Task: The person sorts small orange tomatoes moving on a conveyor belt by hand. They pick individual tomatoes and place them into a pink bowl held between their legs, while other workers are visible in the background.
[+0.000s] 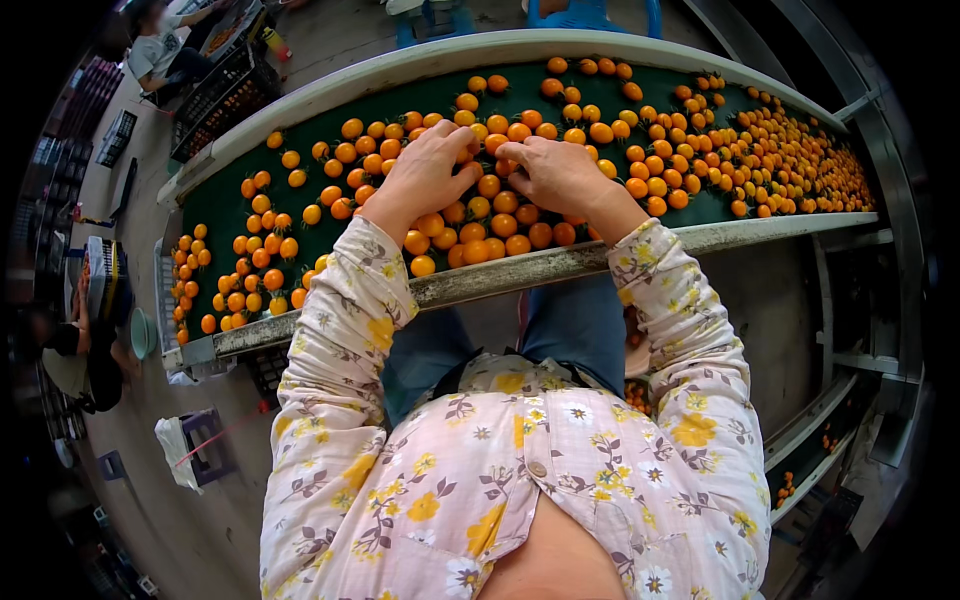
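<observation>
Many small orange cherry tomatoes [475, 252], several with green calyxes, lie on a dark green conveyor belt [217, 202] before me. Over the middle of the belt, my left hand [429, 171] reaches in among them with bent fingers. A tomato [465, 155] shows between its thumb and forefinger; whether it is gripped or only touched, I cannot tell. Just to the right, my right hand [559, 174] is palm down, its curled fingertips at the tomatoes and pointing towards the left hand. The palms and some fingertips are hidden.
A worn pale rail [517, 274] runs along the belt's near side, another rail [465, 54] along the far side. Tomatoes crowd the belt's right end. A white crate [163, 281] stands at the left end. Two people sit at the left, near black crates [225, 105] and a purple stool [206, 446].
</observation>
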`<state>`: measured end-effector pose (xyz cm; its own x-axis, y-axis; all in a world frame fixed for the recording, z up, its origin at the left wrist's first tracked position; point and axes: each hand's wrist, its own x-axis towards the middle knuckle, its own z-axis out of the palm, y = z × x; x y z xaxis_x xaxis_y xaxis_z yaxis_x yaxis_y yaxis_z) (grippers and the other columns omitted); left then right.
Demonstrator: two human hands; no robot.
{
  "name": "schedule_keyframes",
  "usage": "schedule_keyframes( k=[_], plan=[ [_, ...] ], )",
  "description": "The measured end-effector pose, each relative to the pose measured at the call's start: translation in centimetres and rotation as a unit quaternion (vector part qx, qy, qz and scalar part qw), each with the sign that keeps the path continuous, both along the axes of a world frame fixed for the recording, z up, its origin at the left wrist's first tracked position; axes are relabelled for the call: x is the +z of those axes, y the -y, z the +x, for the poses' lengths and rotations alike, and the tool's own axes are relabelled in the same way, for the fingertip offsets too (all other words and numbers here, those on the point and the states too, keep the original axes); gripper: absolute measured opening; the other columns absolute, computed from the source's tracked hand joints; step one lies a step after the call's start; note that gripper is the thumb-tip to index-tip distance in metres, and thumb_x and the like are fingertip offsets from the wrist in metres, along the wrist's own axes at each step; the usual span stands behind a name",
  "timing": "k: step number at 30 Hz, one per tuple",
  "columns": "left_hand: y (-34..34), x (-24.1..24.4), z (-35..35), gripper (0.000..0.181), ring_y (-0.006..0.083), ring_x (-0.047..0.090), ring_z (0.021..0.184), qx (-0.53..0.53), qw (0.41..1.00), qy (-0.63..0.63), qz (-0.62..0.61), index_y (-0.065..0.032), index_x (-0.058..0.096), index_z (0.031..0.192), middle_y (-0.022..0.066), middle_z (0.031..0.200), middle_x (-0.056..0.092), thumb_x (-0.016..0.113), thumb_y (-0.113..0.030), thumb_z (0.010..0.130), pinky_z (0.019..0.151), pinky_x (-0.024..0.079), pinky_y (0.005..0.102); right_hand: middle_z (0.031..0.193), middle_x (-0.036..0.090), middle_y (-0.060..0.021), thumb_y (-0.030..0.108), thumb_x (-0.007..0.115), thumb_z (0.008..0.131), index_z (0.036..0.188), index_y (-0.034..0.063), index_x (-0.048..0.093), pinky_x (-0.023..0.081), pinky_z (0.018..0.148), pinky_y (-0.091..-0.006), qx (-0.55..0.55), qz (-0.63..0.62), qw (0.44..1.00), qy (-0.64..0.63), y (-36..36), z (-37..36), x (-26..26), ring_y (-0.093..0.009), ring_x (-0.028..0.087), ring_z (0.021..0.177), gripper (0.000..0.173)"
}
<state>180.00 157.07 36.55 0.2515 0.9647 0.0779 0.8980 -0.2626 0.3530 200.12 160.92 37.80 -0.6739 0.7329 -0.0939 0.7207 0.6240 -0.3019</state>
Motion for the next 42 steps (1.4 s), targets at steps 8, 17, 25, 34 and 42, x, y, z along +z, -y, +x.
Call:
schedule_keyframes(
  k=[8, 17, 25, 34, 42],
  plan=[
    [-0.5, 0.5, 1.3, 0.017, 0.0267, 0.054, 0.106, 0.053, 0.998, -0.028, -0.010, -0.0073, 0.063, 0.095, 0.0084, 0.101, 0.054, 0.063, -0.021, 0.085, 0.091, 0.045, 0.0374, 0.105, 0.063, -0.0091, 0.031, 0.054, 0.092, 0.115, 0.0148, 0.061, 0.050, 0.080, -0.0407, -0.076, 0.014, 0.994, 0.079, -1.8, 5.6, -0.1, -0.028, 0.061, 0.099, 0.029],
    [-1.2, -0.3, 3.0, 0.013, 0.0271, 0.054, 0.107, 0.069, 0.995, -0.045, 0.062, -0.0070, 0.065, 0.095, 0.0087, 0.103, 0.057, 0.056, -0.009, 0.085, 0.095, 0.043, 0.0351, 0.091, 0.064, -0.0115, 0.027, 0.063, 0.083, 0.095, 0.0085, 0.066, 0.050, 0.075, -0.0402, -0.012, 0.015, 0.996, -0.088, 0.2, 10.3, -0.7, -0.029, 0.062, 0.088, 0.022],
    [-1.9, -0.1, 5.2, 0.010, 0.0296, 0.058, 0.087, -0.069, 0.990, 0.095, 0.080, -0.0057, 0.062, 0.086, 0.0105, 0.084, 0.060, 0.063, -0.012, 0.078, 0.077, 0.047, 0.0385, 0.087, 0.066, -0.0125, 0.028, 0.064, 0.078, 0.080, 0.0076, 0.069, 0.054, 0.068, -0.0422, 0.045, 0.066, 0.997, 0.004, 1.3, 7.7, -1.1, -0.031, 0.067, 0.079, 0.021],
    [-1.6, 1.2, 8.8, 0.024, 0.0254, 0.061, 0.078, -0.119, 0.989, 0.083, -0.040, -0.0064, 0.067, 0.092, 0.0092, 0.081, 0.064, 0.068, -0.026, 0.078, 0.071, 0.049, 0.0357, 0.090, 0.059, -0.0045, 0.022, 0.074, 0.077, 0.101, 0.0029, 0.062, 0.048, 0.071, -0.0269, -0.015, -0.228, 0.892, -0.391, 1.2, 14.4, 0.2, -0.013, 0.059, 0.077, 0.033],
    [-0.8, 1.6, 11.3, 0.025, 0.0261, 0.063, 0.082, -0.124, 0.991, 0.013, -0.050, -0.0045, 0.066, 0.094, 0.0088, 0.090, 0.060, 0.068, -0.020, 0.075, 0.072, 0.051, 0.0362, 0.085, 0.058, -0.0078, 0.025, 0.070, 0.082, 0.103, 0.0044, 0.059, 0.039, 0.047, -0.0201, -0.142, -0.526, 0.550, -0.633, 7.4, 32.5, -11.2, -0.012, 0.052, 0.060, 0.032]
  ],
)
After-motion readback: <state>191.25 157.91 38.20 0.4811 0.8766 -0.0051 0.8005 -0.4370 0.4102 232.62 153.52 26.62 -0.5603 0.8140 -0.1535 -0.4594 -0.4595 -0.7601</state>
